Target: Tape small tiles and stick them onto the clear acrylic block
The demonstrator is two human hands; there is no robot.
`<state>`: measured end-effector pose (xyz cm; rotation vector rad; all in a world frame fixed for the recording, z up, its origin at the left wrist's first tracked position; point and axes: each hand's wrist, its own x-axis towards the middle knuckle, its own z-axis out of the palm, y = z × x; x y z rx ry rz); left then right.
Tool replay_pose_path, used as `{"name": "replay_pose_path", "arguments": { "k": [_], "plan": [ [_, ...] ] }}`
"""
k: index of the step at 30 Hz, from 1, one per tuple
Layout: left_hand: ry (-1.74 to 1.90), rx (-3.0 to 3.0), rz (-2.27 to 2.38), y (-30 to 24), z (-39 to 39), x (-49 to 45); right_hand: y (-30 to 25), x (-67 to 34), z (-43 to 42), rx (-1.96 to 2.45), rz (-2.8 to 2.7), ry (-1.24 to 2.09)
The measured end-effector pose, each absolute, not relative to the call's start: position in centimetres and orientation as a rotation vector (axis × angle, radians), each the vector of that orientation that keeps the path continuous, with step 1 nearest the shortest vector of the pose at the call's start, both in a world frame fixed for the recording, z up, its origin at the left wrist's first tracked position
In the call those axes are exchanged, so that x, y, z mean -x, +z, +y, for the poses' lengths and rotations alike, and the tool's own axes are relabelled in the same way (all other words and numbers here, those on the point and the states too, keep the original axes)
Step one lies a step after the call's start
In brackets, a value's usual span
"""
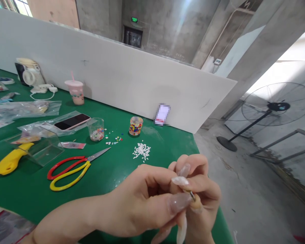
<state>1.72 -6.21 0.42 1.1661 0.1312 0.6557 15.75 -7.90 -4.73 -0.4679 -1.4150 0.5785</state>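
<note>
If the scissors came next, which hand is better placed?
Probably the left hand: it lies nearer the scissors, while the right hand is farther across. Both, however, are occupied around a small metallic piece.

A green table (167,145) shows below and beyond the fingers (179,203). Nearest past them lie white chips (142,151); beyond those stand a patterned jar (136,128) and a lit phone (162,114). To the fingers' left lie scissors (88,159), then a yellow tool (8,164); farther off stand a cup (97,133) and a pink tumbler (76,92).
</note>
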Motion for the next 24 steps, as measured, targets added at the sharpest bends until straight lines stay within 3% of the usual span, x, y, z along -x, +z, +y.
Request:
{"name": "replay_pose_path", "arguments": {
  "k": [12, 24],
  "plan": [
    [0.618, -1.187, 0.218, -0.1, -5.9, -1.5, -3.5, -16.4, -7.6, 0.507, -1.513, 0.394],
    [0.684, -1.865, 0.559, 2.4, -6.5, 1.0, -3.3, -18.0, -7.4, 0.602, -1.643, -0.166]
  ]
}}
